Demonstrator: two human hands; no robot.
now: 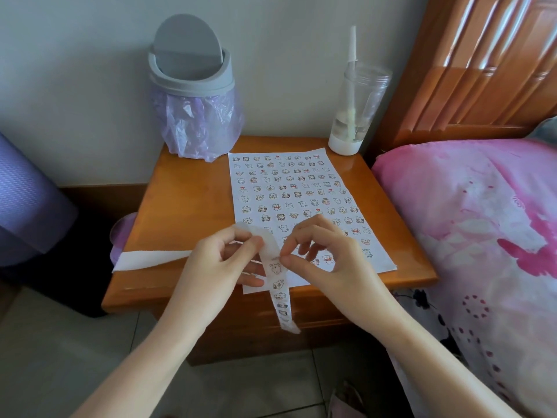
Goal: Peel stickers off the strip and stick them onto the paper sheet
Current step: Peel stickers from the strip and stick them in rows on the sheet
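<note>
A white paper sheet point(289, 188) covered with rows of small cartoon stickers lies on the wooden nightstand point(180, 194). A long white sticker strip point(280, 294) loops over my left hand and hangs past the table's front edge, with several stickers on its hanging end. My left hand point(217, 263) holds the strip near its bend, thumb on top. My right hand point(328, 251) pinches at the strip's edge with thumb and forefinger, right above the topmost sticker. The strip's used tail point(150, 259) trails left across the table.
A grey swing-lid bin point(193, 86) with a purple liner stands at the nightstand's back left. A clear cup with a straw point(355, 110) stands at the back right. A bed with pink bedding point(470, 224) lies to the right, a purple roll point(27, 194) to the left.
</note>
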